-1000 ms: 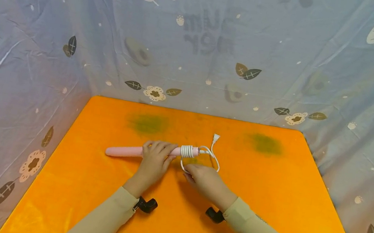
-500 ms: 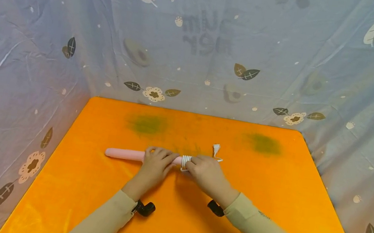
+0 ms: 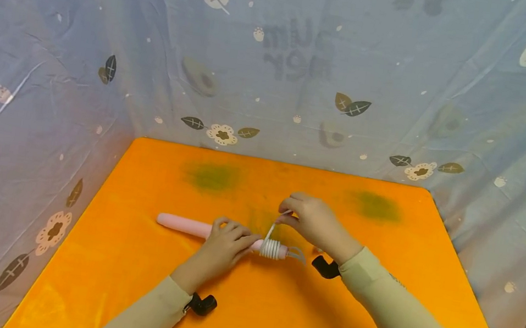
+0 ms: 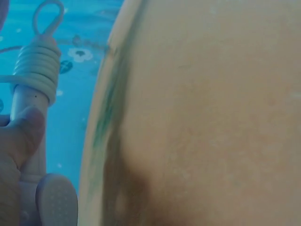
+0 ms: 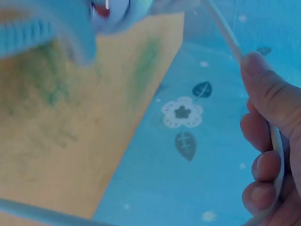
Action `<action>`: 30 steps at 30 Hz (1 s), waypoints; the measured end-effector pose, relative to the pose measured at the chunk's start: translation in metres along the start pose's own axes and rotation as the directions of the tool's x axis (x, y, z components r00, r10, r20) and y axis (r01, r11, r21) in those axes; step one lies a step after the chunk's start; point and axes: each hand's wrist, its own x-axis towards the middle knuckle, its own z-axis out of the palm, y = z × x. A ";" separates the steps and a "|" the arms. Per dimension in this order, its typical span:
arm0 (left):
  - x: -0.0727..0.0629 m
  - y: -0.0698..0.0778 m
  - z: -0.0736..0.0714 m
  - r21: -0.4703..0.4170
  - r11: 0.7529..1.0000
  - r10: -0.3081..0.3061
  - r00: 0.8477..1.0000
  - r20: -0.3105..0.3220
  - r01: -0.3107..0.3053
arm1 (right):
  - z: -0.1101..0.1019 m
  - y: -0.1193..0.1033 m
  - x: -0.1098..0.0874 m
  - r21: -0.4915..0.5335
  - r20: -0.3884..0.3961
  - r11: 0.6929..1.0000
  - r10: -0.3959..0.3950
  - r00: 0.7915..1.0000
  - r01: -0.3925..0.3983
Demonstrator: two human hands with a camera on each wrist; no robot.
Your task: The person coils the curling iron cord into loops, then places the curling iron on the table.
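Pinching white cord: right hand; left hand clamped round pink wand, cord coiled near its end.

Left fingers grip pale handle; cord coiled round it.

Orange tabletop: passable on the near side of the pink curling iron, between the sleeves, and beyond its left tip.
Left hand: blocking its middle.
White cord: stretched from its right part to the right hand, barring that far side.
Patterned curtain: walling off beyond.
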 end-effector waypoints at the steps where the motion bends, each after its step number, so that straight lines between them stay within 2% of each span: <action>1: 0.000 0.001 0.000 -0.004 1.000 0.010 1.000 -0.001 -0.010 | 0.000 0.003 0.000 0.014 0.009 1.000 0.023 1.000 -0.024; 4: 0.000 0.004 -0.002 0.004 0.999 0.049 0.999 -0.007 -0.049 | 0.003 0.012 0.000 0.061 0.055 0.992 0.108 0.993 -0.111; 6: 0.000 0.006 -0.004 0.003 0.998 0.065 0.998 -0.006 -0.065 | 0.008 0.019 -0.001 0.102 0.091 0.978 0.172 0.981 -0.181; 12: 0.001 0.011 -0.009 -0.014 0.997 0.077 0.997 -0.018 -0.077 | 0.027 0.040 -0.007 0.233 0.155 0.903 0.333 0.930 -0.362; 17: 0.002 0.010 -0.012 -0.028 0.997 0.073 0.994 -0.079 -0.075 | 0.043 0.047 -0.011 0.321 0.176 0.841 0.399 0.900 -0.435; 21: 0.006 0.008 -0.015 -0.032 0.997 0.071 0.986 -0.152 -0.077 | 0.054 0.046 -0.014 0.337 0.201 0.820 0.418 0.886 -0.463; 25: 0.009 0.006 -0.017 -0.024 0.998 0.058 0.979 -0.193 -0.064 | 0.059 0.038 -0.016 0.343 0.241 0.795 0.441 0.865 -0.501; 27: 0.010 0.004 -0.018 -0.020 0.998 0.049 0.978 -0.202 -0.054 | 0.061 0.033 -0.017 0.351 0.248 0.792 0.436 0.865 -0.500; 28: 0.011 0.004 -0.018 -0.021 0.999 0.041 0.978 -0.204 -0.047 | 0.062 0.031 -0.018 0.362 0.244 0.795 0.424 0.872 -0.488; 30: 0.012 0.002 -0.018 -0.019 0.999 0.027 0.977 -0.209 -0.032 | 0.066 0.027 -0.021 0.383 0.218 0.817 0.373 0.902 -0.430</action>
